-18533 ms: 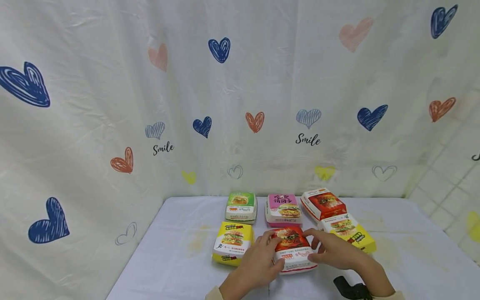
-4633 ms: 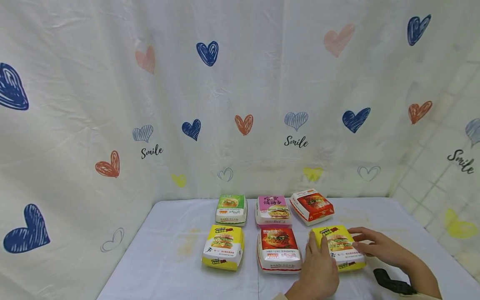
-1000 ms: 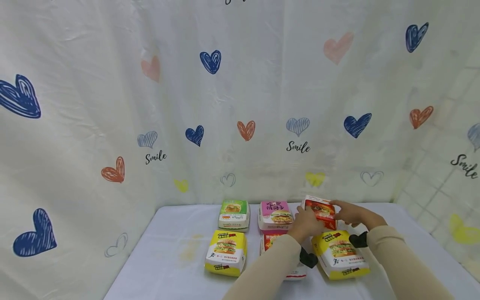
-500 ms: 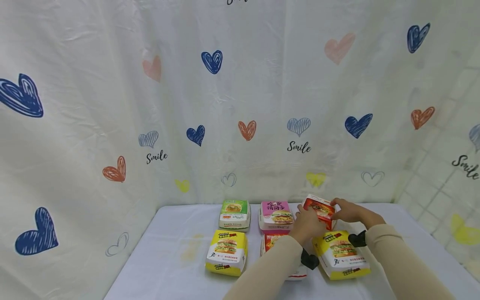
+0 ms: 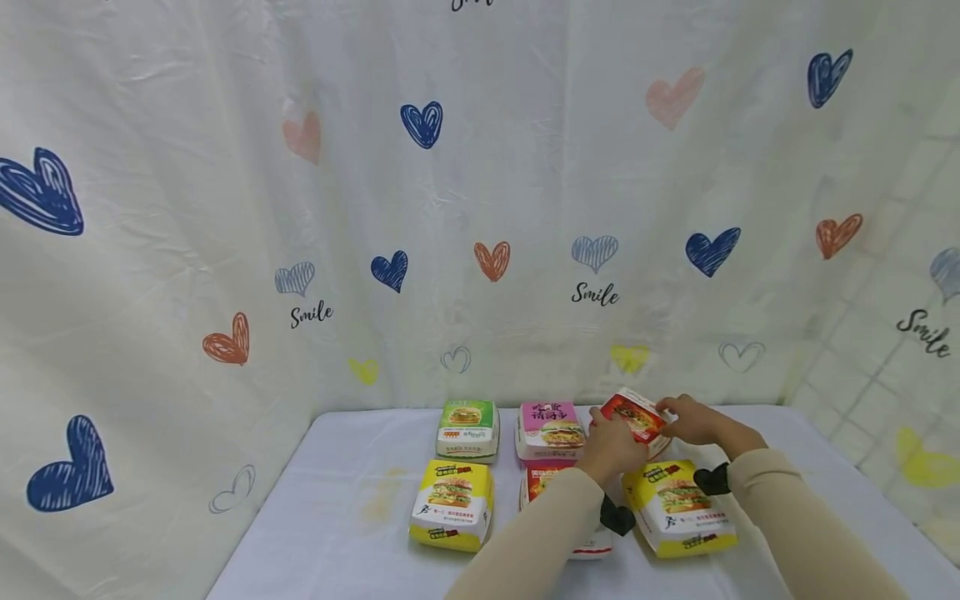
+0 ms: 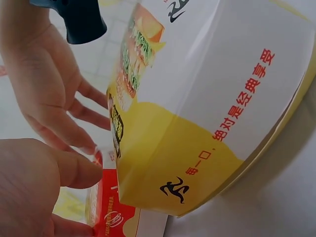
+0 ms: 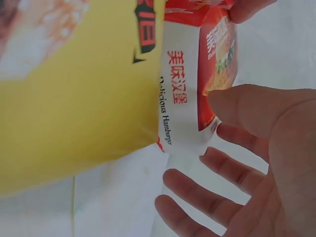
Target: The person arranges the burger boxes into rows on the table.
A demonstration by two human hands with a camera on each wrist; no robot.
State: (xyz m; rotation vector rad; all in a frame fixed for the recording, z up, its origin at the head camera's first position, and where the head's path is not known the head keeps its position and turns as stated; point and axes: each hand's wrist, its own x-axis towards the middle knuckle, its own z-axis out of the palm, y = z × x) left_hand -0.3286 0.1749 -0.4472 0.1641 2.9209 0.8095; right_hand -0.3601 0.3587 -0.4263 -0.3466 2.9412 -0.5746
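Observation:
A red and white burger box [image 5: 632, 413] sits at the back right of the table, turned at an angle, with both hands on it. My left hand [image 5: 615, 447] holds its left side; in the left wrist view the thumb and a fingertip meet the red box [image 6: 111, 217]. At the opposite side, my right hand [image 5: 697, 422] grips the corner. The right wrist view shows the right thumb on the top edge and the fingers spread by the side of the red box [image 7: 180, 89]. A yellow burger box [image 5: 678, 510] lies just in front, below both wrists.
To the left stand a pink box [image 5: 551, 431] and a green box [image 5: 468, 431] at the back. Nearer are another yellow box [image 5: 452, 506] and a second red box [image 5: 542, 479], partly hidden by the left sleeve. A heart-patterned curtain [image 5: 525, 167] hangs behind the table.
Earlier the hands adjusted the front red box, then the right yellow box, which now stands apart from the back red one. Over the last second the back red box has turned between both hands.

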